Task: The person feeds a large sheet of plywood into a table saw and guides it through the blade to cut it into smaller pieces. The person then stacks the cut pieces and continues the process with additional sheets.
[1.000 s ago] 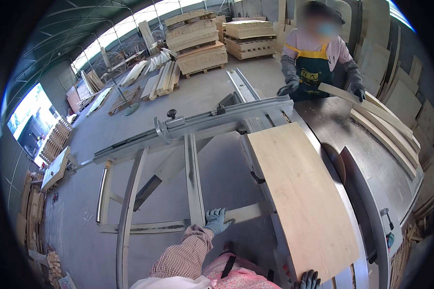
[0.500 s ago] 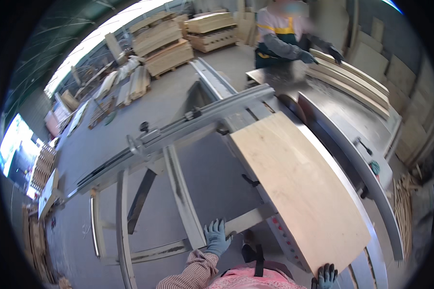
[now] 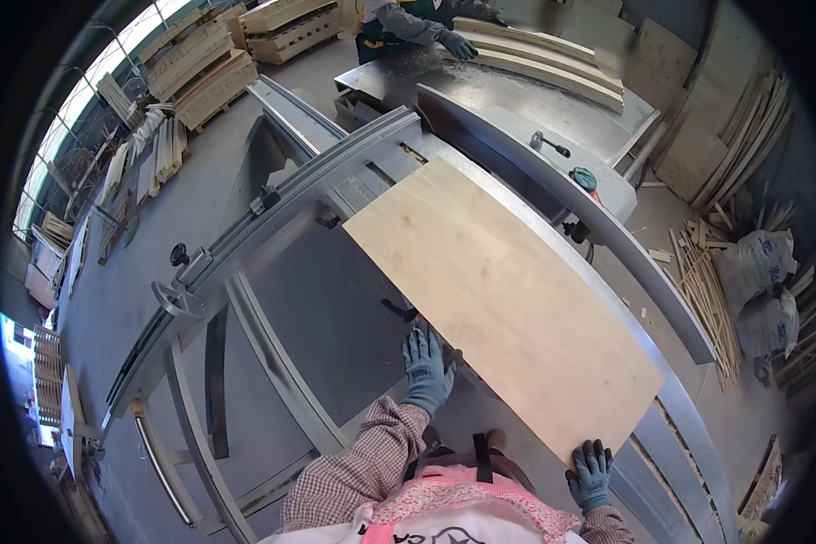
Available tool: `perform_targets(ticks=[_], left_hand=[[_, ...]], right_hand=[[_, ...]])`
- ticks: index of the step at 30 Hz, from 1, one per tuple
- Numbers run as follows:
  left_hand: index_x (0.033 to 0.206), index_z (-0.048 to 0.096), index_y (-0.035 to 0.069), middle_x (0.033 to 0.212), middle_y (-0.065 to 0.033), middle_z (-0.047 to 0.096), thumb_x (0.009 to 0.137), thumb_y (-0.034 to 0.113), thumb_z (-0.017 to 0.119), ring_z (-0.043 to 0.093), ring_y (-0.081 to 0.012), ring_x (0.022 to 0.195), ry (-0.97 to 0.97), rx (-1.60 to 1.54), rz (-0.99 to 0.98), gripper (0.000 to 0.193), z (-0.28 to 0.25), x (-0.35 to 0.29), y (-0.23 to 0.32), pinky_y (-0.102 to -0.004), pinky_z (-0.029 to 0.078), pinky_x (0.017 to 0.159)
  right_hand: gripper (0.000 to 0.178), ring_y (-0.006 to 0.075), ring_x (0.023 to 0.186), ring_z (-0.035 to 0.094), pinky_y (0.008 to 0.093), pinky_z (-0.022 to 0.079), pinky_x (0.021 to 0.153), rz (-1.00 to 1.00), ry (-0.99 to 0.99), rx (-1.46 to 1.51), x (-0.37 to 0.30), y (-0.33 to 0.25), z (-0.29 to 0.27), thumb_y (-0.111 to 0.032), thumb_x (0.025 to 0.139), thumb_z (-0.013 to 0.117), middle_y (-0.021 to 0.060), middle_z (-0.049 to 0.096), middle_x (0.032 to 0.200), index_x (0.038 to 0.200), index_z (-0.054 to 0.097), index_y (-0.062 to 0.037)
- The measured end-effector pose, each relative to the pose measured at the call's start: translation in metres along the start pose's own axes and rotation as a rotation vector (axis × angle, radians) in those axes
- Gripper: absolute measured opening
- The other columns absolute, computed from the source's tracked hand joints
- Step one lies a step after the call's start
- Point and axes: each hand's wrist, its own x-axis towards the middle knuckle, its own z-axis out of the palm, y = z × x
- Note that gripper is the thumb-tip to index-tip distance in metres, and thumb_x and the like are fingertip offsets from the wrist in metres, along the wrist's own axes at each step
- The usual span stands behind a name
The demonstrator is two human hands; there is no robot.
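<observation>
A wide pale plywood board lies flat on the metal sliding table of a panel saw. My right hand, in a blue-grey glove with dark fingertips, lies at its near end, fingers resting on the corner. Beside the board's left edge is my left hand, gloved too, with its fingers stretched forward. It is close to a small black lever; whether it touches the board or the frame beneath, I cannot tell. A long grey fence runs along the right, past a gap.
Open metal frame bars and a crosscut rail extend left. Across the machine, a person's gloved hand is near stacked wood strips. White sacks and loose offcuts lie right; timber stacks stand far left.
My left hand has left the frame's crossbar and moved forward and right, next to the board's edge. My right hand stays at the near corner. The view has shifted toward the right.
</observation>
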Motion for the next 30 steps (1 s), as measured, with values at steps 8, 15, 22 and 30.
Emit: perform_targets(ticks=[8,15,22,30], left_hand=[[0.131,0.026,-0.016,0.142,-0.0335,0.017,0.086,0.043,0.048,0.015,-0.0448,0.133,0.024,0.058,-0.094,0.078,0.014,0.027,0.032,-0.0513,0.009,0.110],[0.131,0.030,-0.014,0.143,-0.0312,0.018,0.086,0.046,0.045,0.014,-0.0424,0.135,0.073,0.114,-0.088,0.077,0.025,0.090,0.035,-0.0507,0.005,0.111],[0.135,0.028,-0.010,0.146,-0.0269,0.015,0.085,0.053,0.042,0.009,-0.0382,0.137,-0.027,0.080,-0.181,0.082,0.030,0.179,0.040,-0.0477,0.000,0.111],[0.136,0.029,-0.007,0.145,-0.0251,0.018,0.085,0.052,0.044,0.012,-0.0366,0.137,0.093,0.069,-0.116,0.079,0.045,0.195,0.028,-0.0480,0.002,0.111]], right_hand=[[0.057,0.0389,0.129,0.032,0.0558,0.020,0.105,0.026,-0.021,0.037,0.015,0.007,-0.012,-0.027,0.073,0.064,0.0146,0.042,0.135,0.126,0.049,-0.0123],[0.058,0.0377,0.131,0.029,0.0547,0.017,0.106,0.038,-0.012,0.080,0.069,0.018,-0.023,-0.024,0.073,0.063,0.0153,0.038,0.138,0.128,0.048,-0.0128],[0.062,0.0349,0.133,0.026,0.0517,0.014,0.109,0.054,0.051,0.072,0.147,0.032,-0.028,-0.016,0.071,0.062,0.0141,0.034,0.141,0.131,0.046,-0.0141],[0.066,0.0339,0.134,0.025,0.0517,0.013,0.110,0.044,0.060,0.010,0.166,0.038,-0.021,-0.017,0.070,0.062,0.0135,0.033,0.142,0.133,0.044,-0.0147]])
